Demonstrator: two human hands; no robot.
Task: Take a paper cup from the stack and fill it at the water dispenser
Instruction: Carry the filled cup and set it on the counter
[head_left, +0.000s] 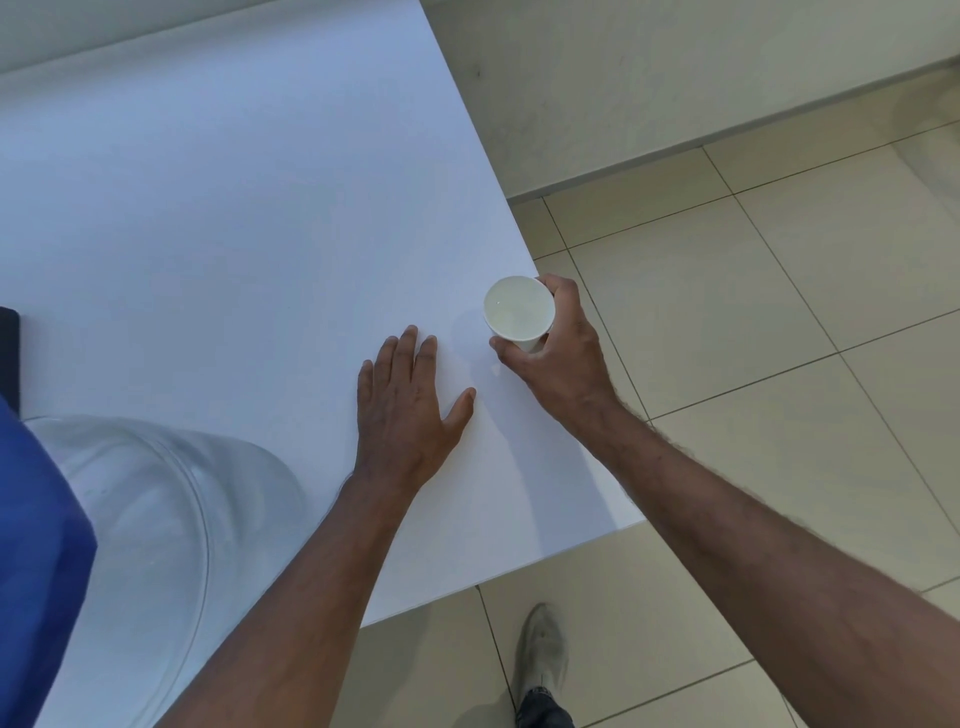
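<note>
Filled paper cup (519, 313) being held at the table's right edge.

The paper cup is standing upright right of the frame's centre, appearing to hold clear water near its brim, just inside the edge of the white table (234, 208). The right hand (558, 353) is wrapping it from the right, its fingers (506, 353) curled closed around the cup's wall. The left hand (410, 410) is lying flat on the table just left of the cup, fingers spread open and holding nothing. A clear water bottle (171, 519) with a blue part beside it is filling the lower left. The tiled floor (779, 312) is showing to the right. Risks, as I judge them: squeezing the thin wall could push water over the rim, and a nudge rightward could tip the cup off the edge onto the floor.
</note>
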